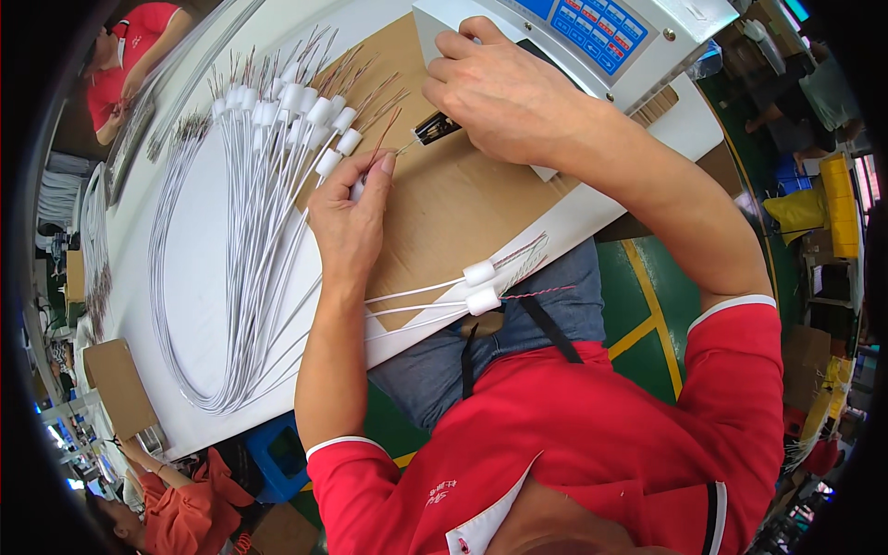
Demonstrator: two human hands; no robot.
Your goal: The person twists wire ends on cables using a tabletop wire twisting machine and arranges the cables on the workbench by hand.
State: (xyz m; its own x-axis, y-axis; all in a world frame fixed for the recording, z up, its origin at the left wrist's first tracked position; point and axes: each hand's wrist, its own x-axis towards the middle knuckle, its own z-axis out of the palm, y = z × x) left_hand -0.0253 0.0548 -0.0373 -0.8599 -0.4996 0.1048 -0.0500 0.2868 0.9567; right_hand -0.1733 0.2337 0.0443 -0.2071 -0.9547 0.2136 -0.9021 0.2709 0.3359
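Note:
My left hand (pixel 350 217) pinches a white cable's end between thumb and fingertips. Thin bare-ended wires (pixel 387 131) stick out past the fingertips, one pointing toward a small black part with metal pieces (pixel 435 128). My right hand (pixel 499 92) is curled over beside a white machine (pixel 638 79) with a blue keypad; what its fingers grip is mostly hidden. The black part shows just below that hand, and whether the hand holds it is unclear. Left of my hands lies a large bundle of white cables (pixel 245 305) with white sleeves (pixel 294 97) and stripped wire ends.
Brown cardboard (pixel 444 222) covers part of the white table (pixel 199 430). A few sleeved cables (pixel 481 301) cross the table's near edge above my lap. A blue stool (pixel 277 458) stands at lower left. Co-workers in red (pixel 143 46) and orange (pixel 190 509) sit nearby.

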